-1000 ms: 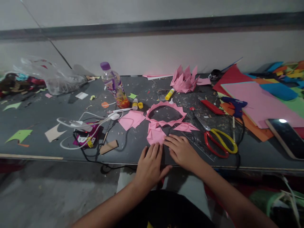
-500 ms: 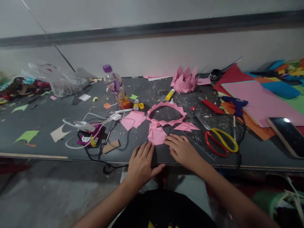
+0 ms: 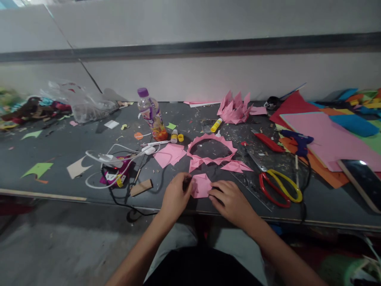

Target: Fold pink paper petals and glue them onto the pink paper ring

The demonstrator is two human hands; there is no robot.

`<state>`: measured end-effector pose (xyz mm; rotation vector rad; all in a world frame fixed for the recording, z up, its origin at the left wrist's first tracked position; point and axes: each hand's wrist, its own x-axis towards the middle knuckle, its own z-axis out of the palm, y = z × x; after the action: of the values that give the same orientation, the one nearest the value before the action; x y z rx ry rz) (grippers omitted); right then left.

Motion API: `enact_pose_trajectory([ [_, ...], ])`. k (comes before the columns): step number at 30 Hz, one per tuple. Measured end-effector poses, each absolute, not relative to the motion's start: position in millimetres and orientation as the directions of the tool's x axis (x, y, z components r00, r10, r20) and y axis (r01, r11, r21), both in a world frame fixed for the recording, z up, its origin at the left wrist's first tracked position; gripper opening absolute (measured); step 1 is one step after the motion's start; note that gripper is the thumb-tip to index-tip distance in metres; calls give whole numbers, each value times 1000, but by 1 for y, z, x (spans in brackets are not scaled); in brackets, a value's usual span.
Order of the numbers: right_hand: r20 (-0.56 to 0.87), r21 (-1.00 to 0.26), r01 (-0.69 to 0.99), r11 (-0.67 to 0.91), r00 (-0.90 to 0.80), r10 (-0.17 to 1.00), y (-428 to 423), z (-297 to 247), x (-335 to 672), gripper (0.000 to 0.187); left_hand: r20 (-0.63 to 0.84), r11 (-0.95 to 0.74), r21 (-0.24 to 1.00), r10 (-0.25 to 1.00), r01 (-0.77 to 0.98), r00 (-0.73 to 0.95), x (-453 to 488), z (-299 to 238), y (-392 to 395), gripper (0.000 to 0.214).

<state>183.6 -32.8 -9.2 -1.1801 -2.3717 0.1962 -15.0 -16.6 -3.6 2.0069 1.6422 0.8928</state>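
A small folded piece of pink paper (image 3: 201, 186) lies near the table's front edge, between my two hands. My left hand (image 3: 176, 194) is curled at its left edge, thumb and fingers closed on the paper. On the right edge, my right hand (image 3: 230, 200) grips it with bent fingers, the thumb below. Just beyond is a pink paper ring with a zigzag rim (image 3: 212, 160). Folded pink pieces (image 3: 237, 166) lie against its near side, and a stack of pink paper squares (image 3: 169, 154) sits to its left.
Scissors (image 3: 272, 186), a glue gun (image 3: 299, 143) and a phone (image 3: 361, 178) lie to the right, beside coloured sheets (image 3: 318, 135). Behind stands a spiky pink paper piece (image 3: 235, 109). On the left are a bottle (image 3: 151, 115) and a purple device with white cables (image 3: 117, 172).
My left hand has gone from lying flat with spread fingers to closing on the paper's left edge. The folded paper has come nearer to me, away from the ring. The view has tilted up slightly.
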Motion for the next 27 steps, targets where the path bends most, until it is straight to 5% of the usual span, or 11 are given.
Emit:
enact_pose_trajectory([
  [6,242,-441,709,550,-496,834,-19,0,180,15,129,-187,738,982,649,137,-13,-10,-9,16],
  [12,91,-600,725,338,-358,929,18,10,170,10,191,-264,745,964,613,183,-16,-8,-6,18],
  [18,-150,-472,829,301,-412,899,29,25,158,4,171,-243,717,970,654,173,-16,-5,-5,19],
  [27,-142,-469,820,328,-436,889,17,27,153,9,-45,-81,569,991,818,129,-9,13,-9,8],
])
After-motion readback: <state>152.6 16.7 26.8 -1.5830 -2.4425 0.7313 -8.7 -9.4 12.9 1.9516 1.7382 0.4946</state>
